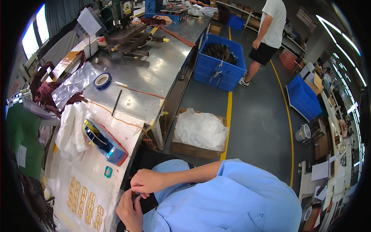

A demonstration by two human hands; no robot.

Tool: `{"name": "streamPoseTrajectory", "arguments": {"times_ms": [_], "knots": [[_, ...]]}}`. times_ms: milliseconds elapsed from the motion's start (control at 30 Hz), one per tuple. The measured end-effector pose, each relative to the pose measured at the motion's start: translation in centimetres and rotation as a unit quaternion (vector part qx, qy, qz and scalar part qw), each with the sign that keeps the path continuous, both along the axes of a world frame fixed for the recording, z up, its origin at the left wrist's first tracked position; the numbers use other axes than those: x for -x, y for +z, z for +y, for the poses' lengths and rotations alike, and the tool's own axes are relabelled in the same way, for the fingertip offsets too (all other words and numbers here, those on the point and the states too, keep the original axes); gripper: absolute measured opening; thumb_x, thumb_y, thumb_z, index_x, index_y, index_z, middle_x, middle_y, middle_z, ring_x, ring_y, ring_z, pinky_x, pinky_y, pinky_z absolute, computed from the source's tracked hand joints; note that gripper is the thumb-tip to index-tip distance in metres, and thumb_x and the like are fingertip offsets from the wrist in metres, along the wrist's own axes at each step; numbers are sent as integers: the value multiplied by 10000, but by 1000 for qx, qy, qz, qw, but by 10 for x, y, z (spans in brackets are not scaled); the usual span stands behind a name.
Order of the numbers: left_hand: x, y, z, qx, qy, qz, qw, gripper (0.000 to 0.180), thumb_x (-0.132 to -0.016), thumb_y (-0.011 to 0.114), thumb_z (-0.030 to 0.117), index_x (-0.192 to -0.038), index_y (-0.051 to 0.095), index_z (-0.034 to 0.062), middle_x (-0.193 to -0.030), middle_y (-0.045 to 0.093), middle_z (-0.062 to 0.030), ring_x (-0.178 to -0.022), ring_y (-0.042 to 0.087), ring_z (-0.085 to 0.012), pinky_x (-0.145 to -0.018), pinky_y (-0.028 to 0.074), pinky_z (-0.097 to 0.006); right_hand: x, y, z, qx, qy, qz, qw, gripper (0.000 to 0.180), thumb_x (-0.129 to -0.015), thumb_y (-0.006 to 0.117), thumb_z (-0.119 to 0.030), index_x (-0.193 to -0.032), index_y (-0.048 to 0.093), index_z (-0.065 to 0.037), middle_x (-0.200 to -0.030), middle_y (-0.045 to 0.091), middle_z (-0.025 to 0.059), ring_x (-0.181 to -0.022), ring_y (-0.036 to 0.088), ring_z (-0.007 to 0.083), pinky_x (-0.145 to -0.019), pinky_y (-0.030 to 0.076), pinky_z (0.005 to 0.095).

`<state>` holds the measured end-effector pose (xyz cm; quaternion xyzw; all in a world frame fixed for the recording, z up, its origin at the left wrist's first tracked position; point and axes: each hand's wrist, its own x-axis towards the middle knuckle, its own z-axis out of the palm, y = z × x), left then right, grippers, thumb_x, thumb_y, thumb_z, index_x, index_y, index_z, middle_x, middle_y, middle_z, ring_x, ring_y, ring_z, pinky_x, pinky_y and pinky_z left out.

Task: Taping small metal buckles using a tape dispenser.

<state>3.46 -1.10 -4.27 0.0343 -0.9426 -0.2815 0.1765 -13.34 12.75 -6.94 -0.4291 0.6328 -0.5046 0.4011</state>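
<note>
My left hand (129, 212) and my right hand (145, 181) meet in front of me, just off the table's edge. The fingers of both are closed together around something small and dark, mostly covered by the fingers. A teal rectangular buckle (108, 171) lies on the white table (125, 176), left of my hands. Gold-coloured buckles (82, 201) are laid out in several rows on a whitish sheet nearby. Beyond the teal buckle stands a blue and red tape dispenser (112, 150), with white cloth (71, 133) beside it.
A roll of blue tape (102, 81) and a thin black rod (116, 102) lie on the metal bench (154, 73). A box with white plastic bags (201, 131) stands on the floor. Farther off are a blue bin (218, 75) and a standing person (266, 31).
</note>
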Motion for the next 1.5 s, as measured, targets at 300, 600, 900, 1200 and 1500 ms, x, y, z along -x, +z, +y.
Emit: {"name": "streamPoseTrajectory", "arguments": {"times_ms": [300,600,900,1200,1500], "knots": [[27,4,9,8,-22,-11,1000,389,-880,837,78,-1245,710,35,-1050,779,-136,-827,764,-313,-700,597,-388,24,-11,26,-58,-2,-177,982,320,-1146,598,-239,-1061,760,23,-835,778,92,-733,740,138,-696,604,280],[28,28,-28,-24,164,20,986,390,-852,860,9,-1222,738,26,-1081,781,-120,-880,756,-261,-765,606,-356,28,-20,11,-57,54,-327,942,289,-1151,604,-242,-1263,720,-2,-895,764,64,-827,737,129,-755,602,285],[71,4,-72,95,159,-8,983,348,-874,845,89,-1194,734,9,-1288,714,-155,-1156,695,-360,-975,570,-437,47,-27,16,-58,35,-261,963,236,-1114,643,-144,-1285,715,2,-927,760,58,-856,726,120,-809,604,287],[78,-5,-74,88,160,-19,983,333,-883,835,98,-1185,734,1,-1276,716,-154,-1161,688,-365,-984,565,-443,53,-32,18,-69,40,-267,960,235,-1114,636,-130,-1284,711,14,-927,759,60,-856,723,119,-810,603,285],[78,8,-70,118,175,8,977,358,-900,813,52,-1249,735,36,-1228,731,-150,-1099,703,-355,-943,578,-436,81,44,10,158,-218,-95,958,218,-1106,664,-144,-1207,760,24,-942,749,51,-838,678,98,-741,544,253]]}}
